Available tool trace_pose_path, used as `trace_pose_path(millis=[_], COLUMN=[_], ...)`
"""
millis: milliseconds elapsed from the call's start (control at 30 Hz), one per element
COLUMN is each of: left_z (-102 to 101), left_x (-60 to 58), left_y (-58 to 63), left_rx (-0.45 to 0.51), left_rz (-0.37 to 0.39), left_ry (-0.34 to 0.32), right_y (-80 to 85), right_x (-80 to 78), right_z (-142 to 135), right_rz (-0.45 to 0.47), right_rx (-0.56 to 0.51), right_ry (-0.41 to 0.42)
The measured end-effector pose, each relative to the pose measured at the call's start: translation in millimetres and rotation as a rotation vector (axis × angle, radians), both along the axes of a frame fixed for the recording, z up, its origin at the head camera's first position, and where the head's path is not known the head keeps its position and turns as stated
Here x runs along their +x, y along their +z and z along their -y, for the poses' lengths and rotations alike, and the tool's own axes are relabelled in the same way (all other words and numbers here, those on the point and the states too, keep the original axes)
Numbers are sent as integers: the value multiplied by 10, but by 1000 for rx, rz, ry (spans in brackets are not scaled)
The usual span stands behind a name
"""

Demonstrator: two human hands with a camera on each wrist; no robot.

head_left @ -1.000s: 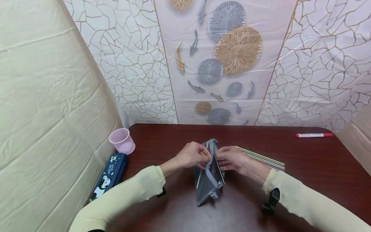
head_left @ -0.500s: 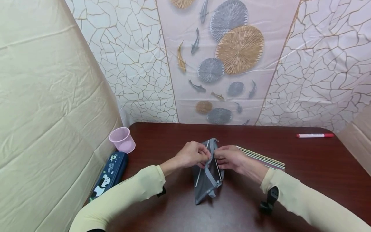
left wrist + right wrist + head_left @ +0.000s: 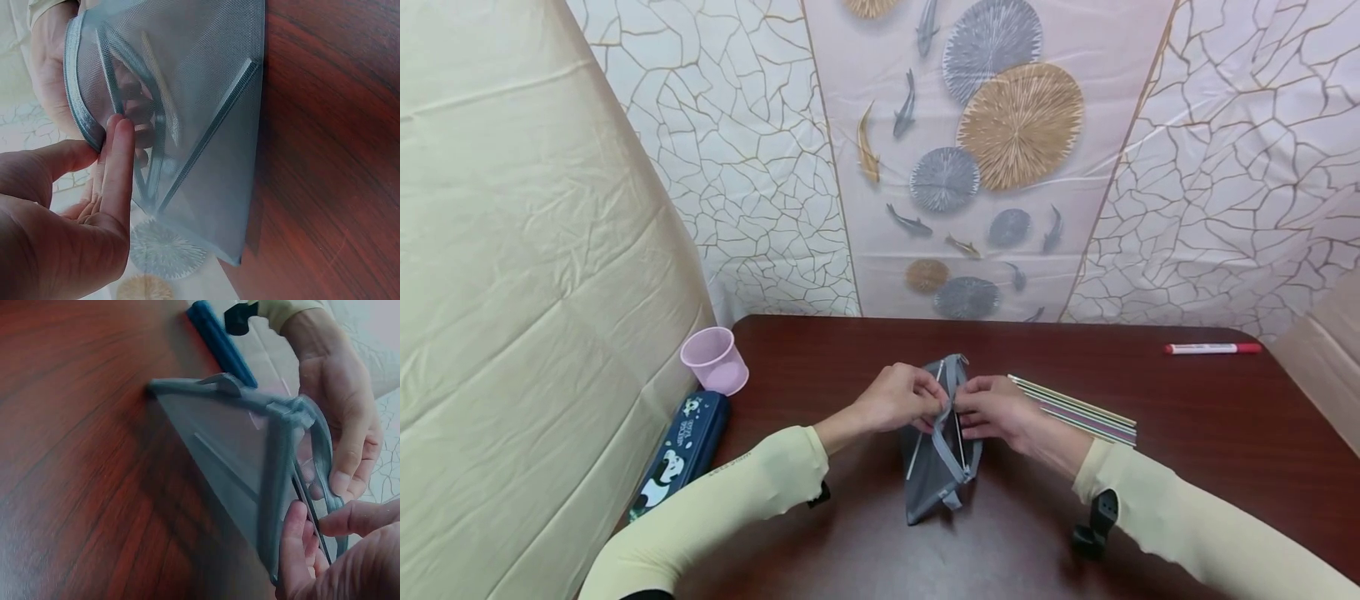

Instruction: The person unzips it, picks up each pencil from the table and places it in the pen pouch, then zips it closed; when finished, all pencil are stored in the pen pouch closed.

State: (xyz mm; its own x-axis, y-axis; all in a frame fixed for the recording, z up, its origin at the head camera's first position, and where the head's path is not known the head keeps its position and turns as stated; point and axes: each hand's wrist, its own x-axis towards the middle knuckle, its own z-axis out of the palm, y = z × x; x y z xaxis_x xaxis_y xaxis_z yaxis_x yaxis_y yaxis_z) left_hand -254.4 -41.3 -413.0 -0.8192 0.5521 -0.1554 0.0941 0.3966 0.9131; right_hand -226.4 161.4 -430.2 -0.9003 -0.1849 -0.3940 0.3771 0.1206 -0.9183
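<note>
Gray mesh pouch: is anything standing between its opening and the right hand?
Nothing visible. The right hand, pinching a dark stick, is at the open mouth of the pouch; the left hand pinches one edge. The slim rods lie off to the right.

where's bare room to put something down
Bare table: behind the grey pouch, between pink cup and red marker; right of the thin sticks, nearer than the marker; in front of the pouch, between the sleeves. Crowded: left edge (cup, pencil case) and middle (left hand, right hand, pouch).
</note>
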Motion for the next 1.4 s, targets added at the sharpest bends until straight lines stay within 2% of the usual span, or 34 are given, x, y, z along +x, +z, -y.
trace_pose_path(millis=[167, 300, 400, 567, 700, 933, 1067, 1133, 1300, 1400], left_z=[37, 78, 92, 118, 139, 135, 140, 146, 158, 163], left_x=[-19, -32, -34, -64, -71, -47, -52, -58, -72, -78], left_y=[-12, -25, -19, -38, -54, -63, -72, -77, -84, -89], left_rx=[3, -4, -11, -2, -13, -30, -19, -17, -19, -27], left_rz=[-9, -12, -19, 14, 6, -59, -62, -61, -58, -58], left_ry=[13, 46, 77, 119, 139, 142, 148, 151, 146, 143], right_y=[32, 41, 51, 46, -3, -69, -146, -192, -308, -358], right_x=[24, 32, 40, 29, -14, -138, -254, -307, -403, -432], right_z=[-19, -78, -159, -328, -536, -1034, -1333, -1473, -1768, -1908], right_rz=[-21, -73, -132, -226, -355, -609, -706, -715, -671, -638], right_rx=[10, 5, 37, 131, 280, 704, 817, 837, 859, 800], right_ry=[-15, -25, -22, 8, 61, 107, 125, 143, 209, 262])
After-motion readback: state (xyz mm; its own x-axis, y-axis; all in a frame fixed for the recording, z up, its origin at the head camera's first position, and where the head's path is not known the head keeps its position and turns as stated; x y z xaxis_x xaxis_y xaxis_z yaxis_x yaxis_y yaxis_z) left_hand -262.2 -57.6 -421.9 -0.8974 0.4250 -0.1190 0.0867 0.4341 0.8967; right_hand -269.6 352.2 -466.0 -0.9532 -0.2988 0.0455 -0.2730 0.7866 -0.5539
